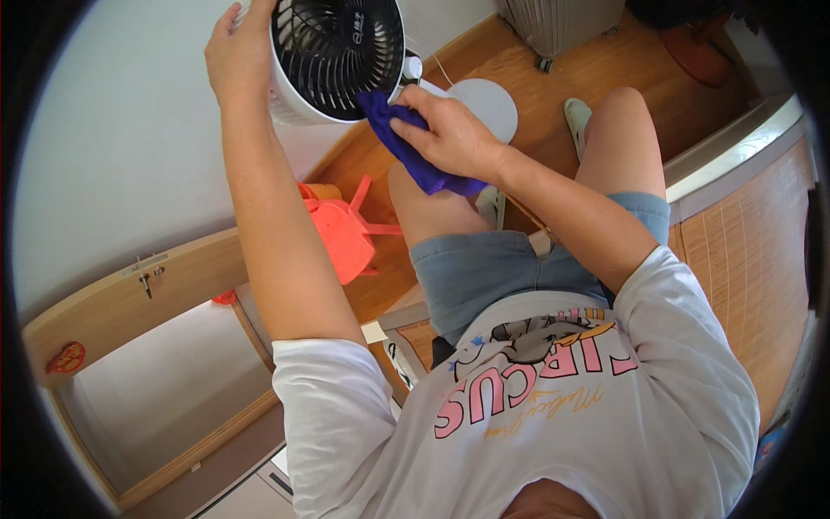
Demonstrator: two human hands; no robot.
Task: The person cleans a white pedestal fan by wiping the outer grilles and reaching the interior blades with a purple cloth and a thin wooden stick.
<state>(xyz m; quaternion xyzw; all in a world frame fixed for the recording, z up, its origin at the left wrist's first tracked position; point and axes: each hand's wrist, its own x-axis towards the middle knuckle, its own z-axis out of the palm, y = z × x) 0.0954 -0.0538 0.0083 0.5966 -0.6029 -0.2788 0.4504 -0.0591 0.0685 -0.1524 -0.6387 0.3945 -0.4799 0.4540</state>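
Pale wood catches my eye first on the left: a panel (108, 322) bears a round red sticker (67, 357) and, further along, a metal handle (147, 285). Next comes the person's left hand (240, 65), laid against the left side of the fan (337, 56), up near the white wall; some of its fingertips run past what I can see, so I cannot tell how firmly it closes. The fan has a white round housing with a black ribbed grille facing up toward the person. Below it, a coral-red plastic stool (344, 238) sits beside the person's bare leg, its legs sticking out. Then a purple cloth (415, 156), its upper end touching the lower right edge of the grille and the rest hanging down over the leg. The right hand (454, 134) grips that cloth between thumb and fingers, just below a small white knob (412, 67) at the fan's side. Just beyond the wrist, a white round base (484, 108) rests on the wooden floor (510, 73). Farther right I see a grey heater (562, 22) on casters, a pale slipper (575, 125) on a foot, and finally a tan mat (752, 251).
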